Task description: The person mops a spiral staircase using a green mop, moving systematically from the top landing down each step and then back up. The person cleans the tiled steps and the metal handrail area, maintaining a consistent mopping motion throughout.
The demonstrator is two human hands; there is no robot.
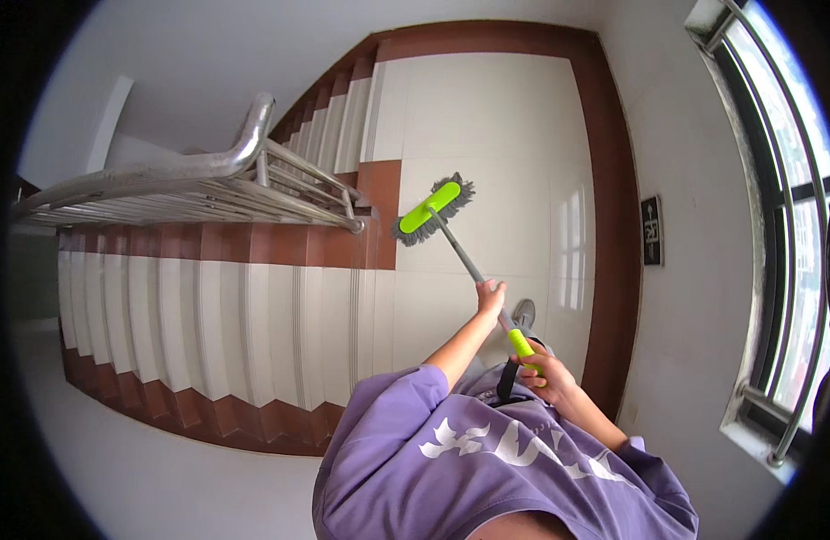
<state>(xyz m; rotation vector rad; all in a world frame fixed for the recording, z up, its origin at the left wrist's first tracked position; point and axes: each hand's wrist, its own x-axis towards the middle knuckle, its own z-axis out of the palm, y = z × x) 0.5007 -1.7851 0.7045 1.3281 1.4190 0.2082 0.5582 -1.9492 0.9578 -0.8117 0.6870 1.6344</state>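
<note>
A mop with a lime-green head [430,208] and a grey fringe [415,233] rests on the cream tiled landing [496,121]. Its grey pole [459,248] slants from the head back toward my body. Partway along the pole, my left hand [490,297] is wrapped around it. My right hand [547,372] closes on the lime-green grip [522,343] at the near end, close to my waist. One grey shoe [524,312] shows just right of the pole; my other foot is hidden.
Stairs [219,317] with cream treads and red-brown borders lie to the left, and another flight [327,128] is beyond the stainless steel railing [253,142]. On the right, a wall bears an exit sign [651,231] and a window with metal bars [783,196].
</note>
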